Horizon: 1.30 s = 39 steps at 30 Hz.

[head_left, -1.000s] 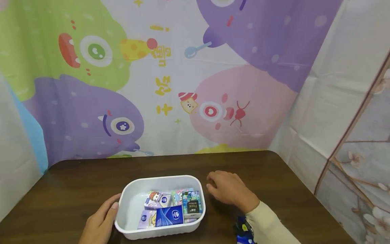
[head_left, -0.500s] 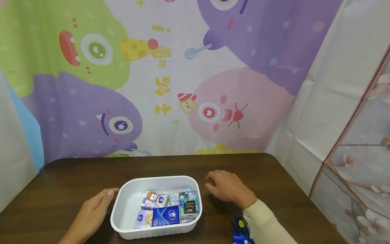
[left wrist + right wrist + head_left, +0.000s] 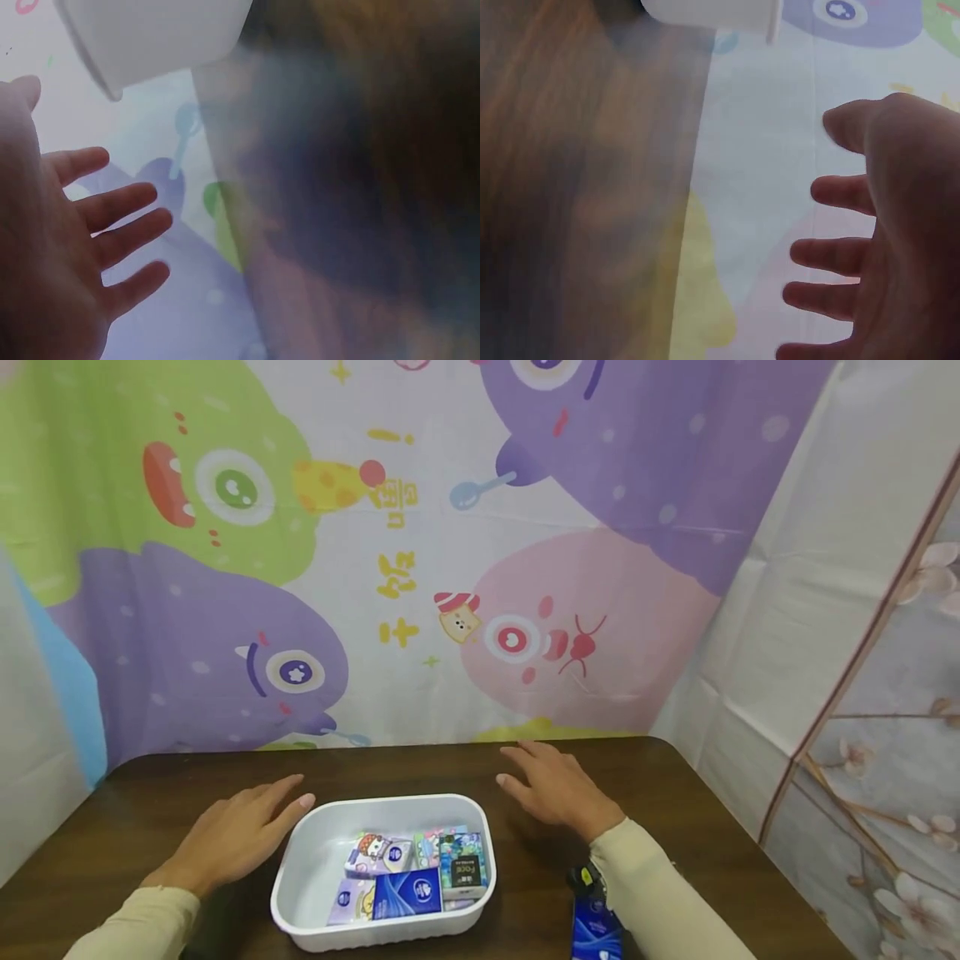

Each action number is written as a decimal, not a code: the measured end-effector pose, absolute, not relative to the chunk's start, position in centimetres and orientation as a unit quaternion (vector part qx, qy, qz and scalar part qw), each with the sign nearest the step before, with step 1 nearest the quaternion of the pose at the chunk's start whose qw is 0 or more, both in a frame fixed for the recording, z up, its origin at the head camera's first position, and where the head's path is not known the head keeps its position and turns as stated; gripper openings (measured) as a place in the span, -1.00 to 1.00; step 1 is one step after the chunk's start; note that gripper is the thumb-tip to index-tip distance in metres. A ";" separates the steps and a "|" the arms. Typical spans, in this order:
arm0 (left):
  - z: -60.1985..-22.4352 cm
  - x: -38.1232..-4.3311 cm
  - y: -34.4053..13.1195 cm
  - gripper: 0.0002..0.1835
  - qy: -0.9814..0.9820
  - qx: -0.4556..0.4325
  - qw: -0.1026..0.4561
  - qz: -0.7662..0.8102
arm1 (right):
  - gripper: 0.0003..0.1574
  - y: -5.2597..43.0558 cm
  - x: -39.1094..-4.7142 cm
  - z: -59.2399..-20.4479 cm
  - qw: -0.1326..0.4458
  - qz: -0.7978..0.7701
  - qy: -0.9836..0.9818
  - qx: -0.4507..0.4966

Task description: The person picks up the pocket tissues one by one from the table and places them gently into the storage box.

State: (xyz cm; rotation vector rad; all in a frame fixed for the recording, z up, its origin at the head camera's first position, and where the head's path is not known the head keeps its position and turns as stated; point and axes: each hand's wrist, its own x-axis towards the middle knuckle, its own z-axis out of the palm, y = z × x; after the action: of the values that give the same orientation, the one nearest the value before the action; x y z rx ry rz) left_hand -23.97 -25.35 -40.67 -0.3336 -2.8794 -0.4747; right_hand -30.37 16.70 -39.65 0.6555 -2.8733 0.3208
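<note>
A white plastic basin (image 3: 300, 910) sits on the table, holding several small tissue packs. A dark blue pack (image 3: 408, 893) lies at its front, a green-blue patterned pack (image 3: 461, 864) at the right, a purple-white pack (image 3: 378, 855) behind, and a pale purple pack (image 3: 348, 900) at the front left. My left hand (image 3: 232, 831) hovers by the basin's left rim, fingers spread and holding nothing. On the other side, my right hand (image 3: 558, 785) is above the table, apart from the basin. Both wrist views show the left palm (image 3: 60, 247) and right palm (image 3: 907, 225) with fingers extended.
Beside the right sleeve lies another blue pack (image 3: 596, 927) at the table's front, partly covered by a dark wrist strap (image 3: 585, 878). A cartoon-printed curtain (image 3: 405, 693) hangs behind the dark wooden table (image 3: 420, 768), and a pale flowered cloth (image 3: 885, 827) hangs at the right.
My left hand has left the basin's left side, rising and spreading its fingers. My right hand has lifted slightly and its fingers have straightened. The packs stay put in the basin.
</note>
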 end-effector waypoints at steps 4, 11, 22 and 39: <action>-40.0 -24.0 -25.2 -0.20 -0.981 -0.125 0.105 -0.109 | -0.19 17.2 -30.6 -39.3 0.081 0.113 -0.967 0.214; -39.1 -24.2 -25.1 -0.09 -0.984 -0.128 0.082 -0.088 | -0.06 17.7 -31.0 -38.5 0.066 0.121 -0.970 0.202; -37.3 -25.0 -24.9 -0.05 -0.987 -0.127 0.074 -0.070 | 0.02 18.1 -31.7 -35.7 0.066 0.112 -0.973 0.191; -38.9 -23.7 -24.5 -0.17 -0.986 -0.122 0.066 -0.095 | -0.04 18.9 -29.9 -36.8 0.076 0.092 -0.970 0.212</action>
State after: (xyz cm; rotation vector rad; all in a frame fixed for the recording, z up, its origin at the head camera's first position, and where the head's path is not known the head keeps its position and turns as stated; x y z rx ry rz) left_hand -23.67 -24.50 -38.88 -0.3673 -2.9727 -0.2877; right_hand -29.85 18.94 -36.78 0.6358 -2.9088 0.2756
